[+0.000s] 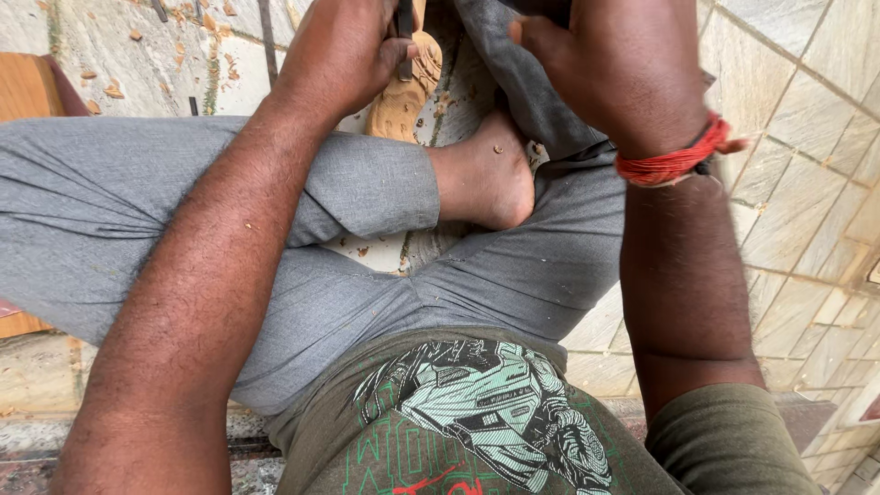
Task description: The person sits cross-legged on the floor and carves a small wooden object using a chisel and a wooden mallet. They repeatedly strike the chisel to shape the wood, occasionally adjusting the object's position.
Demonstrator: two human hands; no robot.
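The carved wooden piece (404, 92) lay on the stone floor (797, 211) between the seated person's crossed legs, just beyond the bare foot (486, 174). The left hand (344, 50) was clenched around a dark, slender tool (404, 37), its tip touching the piece's upper end. The right hand (605, 64) was closed near the grey trouser cloth, beside the piece; what it gripped could not be determined. Judged stiff and light, with a carved relief likely to chip; best held by the plain edges. Wood chips (115, 90) were scattered on the floor.
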